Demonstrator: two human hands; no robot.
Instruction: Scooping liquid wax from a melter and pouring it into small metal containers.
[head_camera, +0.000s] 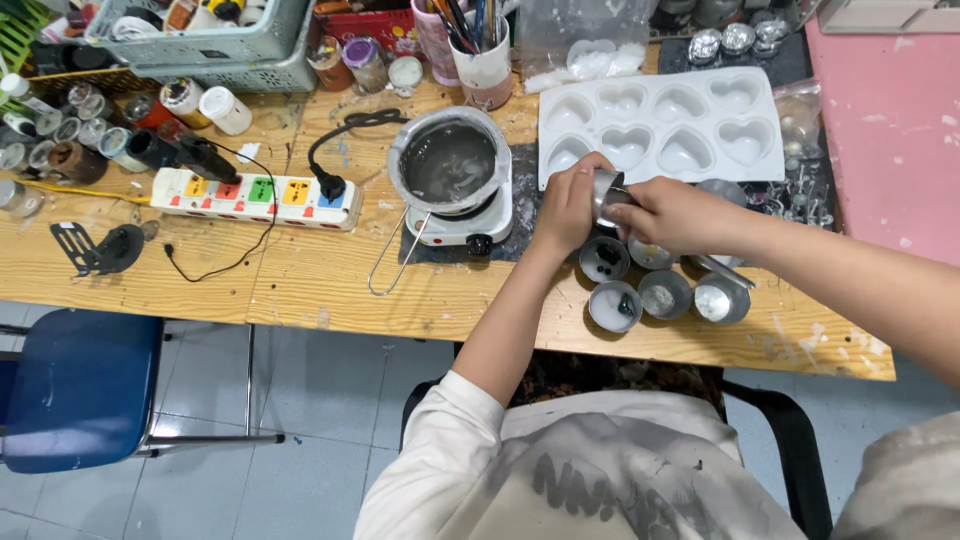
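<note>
While both hands grip it together, a small metal cup (606, 192) sits tilted just above a cluster of round tin cups (664, 292) on the wooden bench (300, 280). Left hand (566, 205) wraps the cup's near side; right hand (672, 213) closes over its far side. Behind the hands lies a white heart-shaped mould tray (700, 110), glossy and smooth. To the left, a metal melting pot (449, 160) with a wire handle rests on a small white hotplate (462, 226). Further left lies a white power strip (255, 195) with coloured sockets, beside scattered jars (80, 120). A blue chair (80, 385) stands below the bench edge.
</note>
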